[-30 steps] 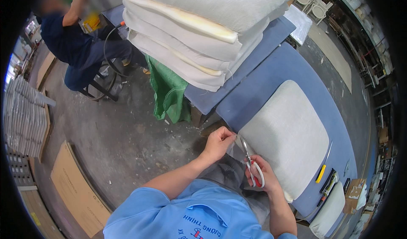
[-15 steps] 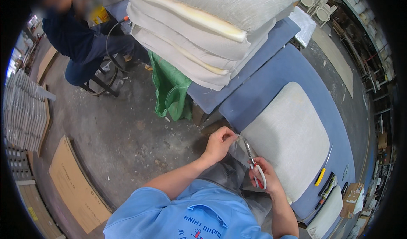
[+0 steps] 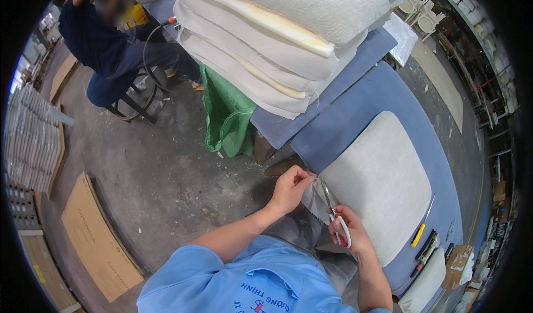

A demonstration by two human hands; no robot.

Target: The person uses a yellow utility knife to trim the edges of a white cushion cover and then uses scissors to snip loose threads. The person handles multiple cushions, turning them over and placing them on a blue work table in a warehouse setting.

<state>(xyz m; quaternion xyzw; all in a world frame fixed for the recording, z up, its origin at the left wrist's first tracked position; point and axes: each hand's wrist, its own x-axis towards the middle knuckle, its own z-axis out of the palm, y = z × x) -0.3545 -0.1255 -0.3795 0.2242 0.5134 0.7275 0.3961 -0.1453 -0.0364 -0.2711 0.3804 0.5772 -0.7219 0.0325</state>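
- Cardboard (image 3: 94,241): flat sheets lying on the concrete floor, far left.
- Sack (image 3: 226,113): green, limp, hanging at the end of the table (image 3: 383,91).
- Stack (image 3: 277,41): covered foam cushions piled on the blue table, well apart from the work.
- Left hand (image 3: 288,188): fingers pressed together, pinching the loose fabric (image 3: 313,199) at the near corner of the cushion (image 3: 377,185).
- Fabric: thin, soft, light; judged to sag unless held taut, so best gripped at its edge.
- Scissors (image 3: 333,216): red-handled, blades at the fabric, beside the left hand.
- Right hand (image 3: 350,235): closed through the scissor loops.
- Cushion: pale, flat on the table; judged light and springy.
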